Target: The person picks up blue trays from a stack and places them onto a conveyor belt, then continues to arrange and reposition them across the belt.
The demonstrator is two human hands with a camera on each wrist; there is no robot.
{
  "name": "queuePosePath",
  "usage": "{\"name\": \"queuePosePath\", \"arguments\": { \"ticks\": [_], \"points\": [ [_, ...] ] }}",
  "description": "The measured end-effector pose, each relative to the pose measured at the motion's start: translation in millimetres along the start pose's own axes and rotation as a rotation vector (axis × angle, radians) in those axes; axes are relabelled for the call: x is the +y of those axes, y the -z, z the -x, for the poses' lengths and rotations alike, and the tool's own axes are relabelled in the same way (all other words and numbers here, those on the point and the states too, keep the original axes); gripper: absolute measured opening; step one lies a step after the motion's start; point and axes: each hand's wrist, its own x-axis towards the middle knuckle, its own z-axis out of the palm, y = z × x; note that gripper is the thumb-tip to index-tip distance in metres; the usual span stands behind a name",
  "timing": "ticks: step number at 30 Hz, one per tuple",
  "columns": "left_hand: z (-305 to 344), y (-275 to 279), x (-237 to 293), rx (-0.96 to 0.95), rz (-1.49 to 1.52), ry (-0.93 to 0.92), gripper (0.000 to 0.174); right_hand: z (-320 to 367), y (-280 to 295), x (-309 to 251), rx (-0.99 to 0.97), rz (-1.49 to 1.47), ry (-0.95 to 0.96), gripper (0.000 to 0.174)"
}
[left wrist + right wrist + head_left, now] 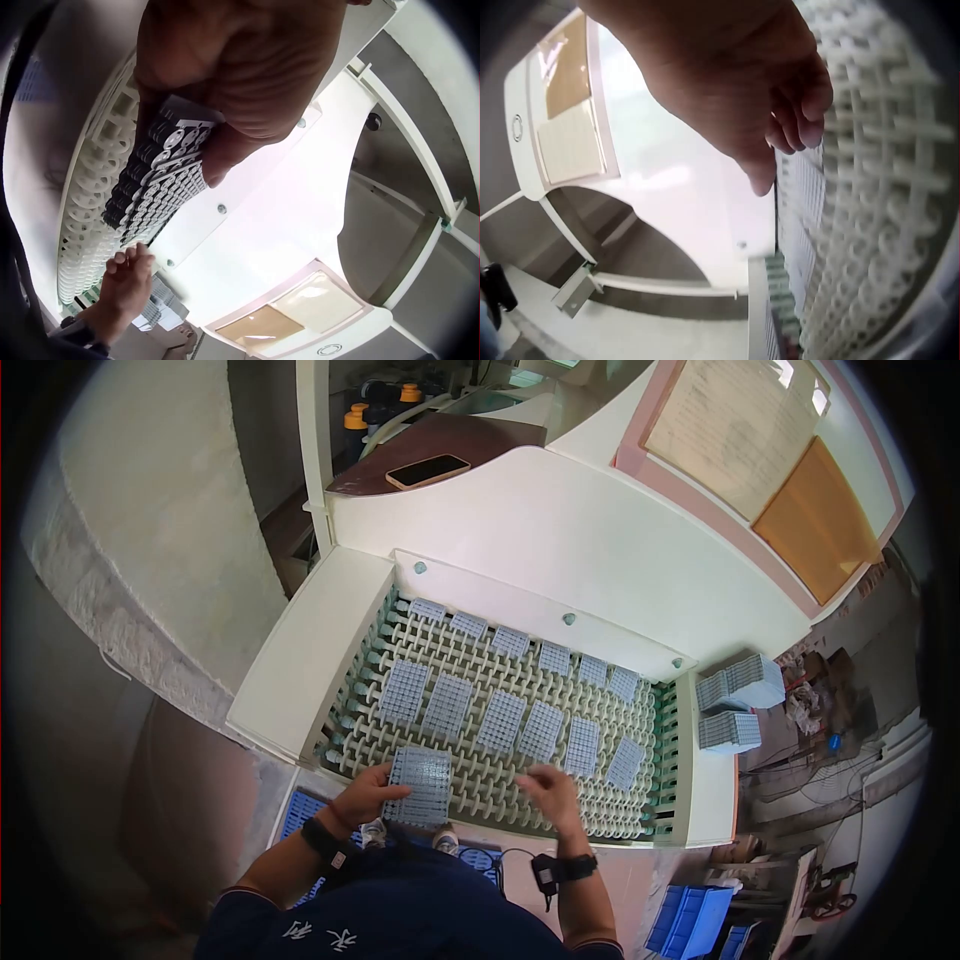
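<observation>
In the head view, the left hand [362, 800] pinched a stack of gridded panels [420, 787] by one side, over the near left part of the roller bed [490, 780]. The likeliest trouble seemed to be a slip: with the grip at one side only, the opposite side could sag and let a panel drop askew. The right hand [550, 795] was above the near rollers, its fingers loosely bent, apparently around nothing. The middle row [447, 705] lay near both hands, so a low wrist might knock a panel crooked. Past it lay the far row [510, 641]; a white side wall [300, 670] closed the left end. Spare stacks [730, 730] sat at the right end, a phone [428, 472] lay on the brown shelf [500, 433] behind, and blue crates [690, 920] stood at lower right.

In the left wrist view, the thumb pressed the face of the stack, the other fingers mostly hidden. The edge looked layered, so loose layers might slide if the pinch eased.

In the right wrist view, the thumb stood apart from the curled fingers. That hand blocked part of the row beyond, which could hide a misplaced panel; the rollers were blurred.
</observation>
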Motion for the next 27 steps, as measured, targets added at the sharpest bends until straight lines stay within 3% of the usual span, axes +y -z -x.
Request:
{"name": "queuePosePath", "arguments": {
  "ticks": [3,7,9,11,14,17,21,23,27],
  "points": [
    [0.4,-4.7,1.7,-0.003,-0.037,0.025,0.033,4.1,-68.2,-20.1,-0.460,-0.234,-0.097,0.024],
    [17.8,3.8,5.3,0.071,-0.109,-0.049,0.032,-0.4,-97.0,-23.7,-0.581,-0.421,-0.199,0.019],
    [32.8,20.1,7.6,0.114,-0.025,-0.015,0.031,-4.5,-90.7,-16.9,-0.411,-0.432,-0.167,0.019],
    [53.1,31.6,12.7,0.141,-0.010,-0.044,0.034,-6.6,-92.9,-13.8,-0.365,-0.529,-0.245,0.018],
    [86.1,33.7,30.0,0.005,0.237,-0.073,0.050,-9.1,-114.9,-19.7,-0.405,-0.580,-0.239,0.018],
    [109.0,37.4,35.4,-0.094,0.312,-0.102,0.052,-13.0,-146.6,-28.4,-0.416,-0.619,-0.228,0.020],
    [116.5,35.3,41.9,-0.064,0.212,-0.122,0.052,-21.3,-166.4,-35.0,-0.411,-0.407,-0.238,0.019],
    [111.8,38.1,42.4,-0.061,0.180,-0.133,0.050,-21.2,-158.5,-28.0,-0.286,-0.271,-0.186,0.018],
    [94.6,39.4,33.3,-0.046,0.079,-0.075,0.043,-14.2,-118.2,-18.3,-0.265,-0.366,-0.235,0.016]
  ]
}}
